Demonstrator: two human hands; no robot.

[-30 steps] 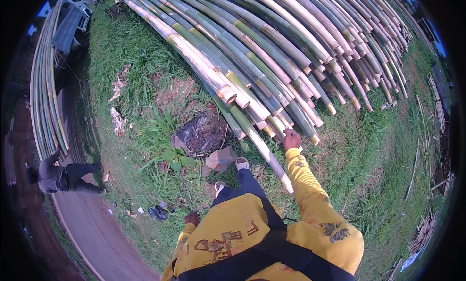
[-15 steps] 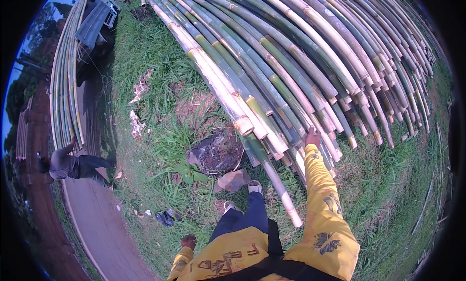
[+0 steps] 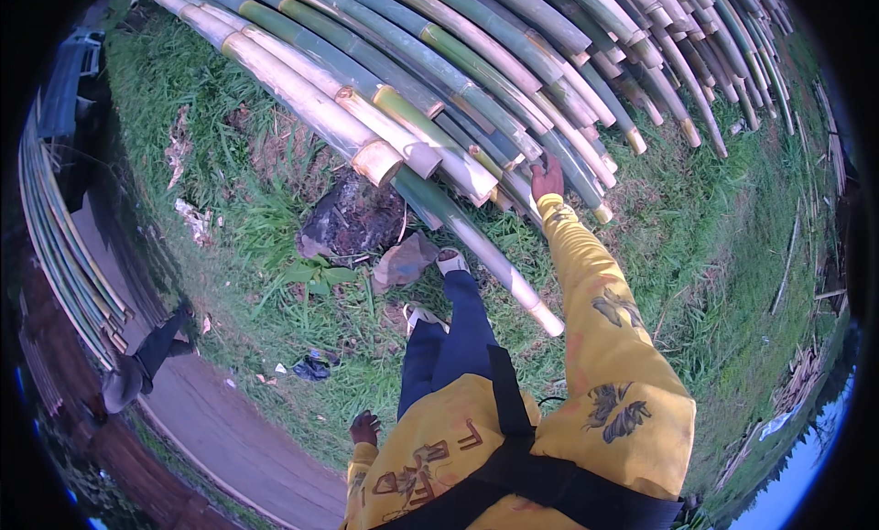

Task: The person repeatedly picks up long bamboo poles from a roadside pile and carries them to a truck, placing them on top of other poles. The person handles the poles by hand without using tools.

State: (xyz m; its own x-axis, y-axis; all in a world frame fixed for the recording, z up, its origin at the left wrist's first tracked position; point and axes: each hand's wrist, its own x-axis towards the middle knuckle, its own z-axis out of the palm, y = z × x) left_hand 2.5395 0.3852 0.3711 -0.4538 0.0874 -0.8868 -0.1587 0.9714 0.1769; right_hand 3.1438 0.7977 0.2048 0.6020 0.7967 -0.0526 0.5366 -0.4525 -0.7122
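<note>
From the head camera, my right hand [image 3: 548, 177] reaches far ahead to the near ends of the bamboo poles [image 3: 439, 91]. It rests at the butt of one pole in the pile's lower layer; my fingers look curled toward it, but I cannot tell whether they grip it. My left hand [image 3: 364, 428] hangs near my hip, fingers loosely bent, holding nothing.

One long green pole [image 3: 476, 246] sticks out of the pile toward me, its cut end [image 3: 548, 320] lying in the grass [image 3: 696, 246] just right of my feet [image 3: 450, 260]. A dark stump [image 3: 352, 221] sits left of it.

I judge the job barely begun: the pile looks full, and only this pole lies partly drawn out.

On the left, another person [image 3: 137, 361] bends over a path [image 3: 229, 438].
</note>
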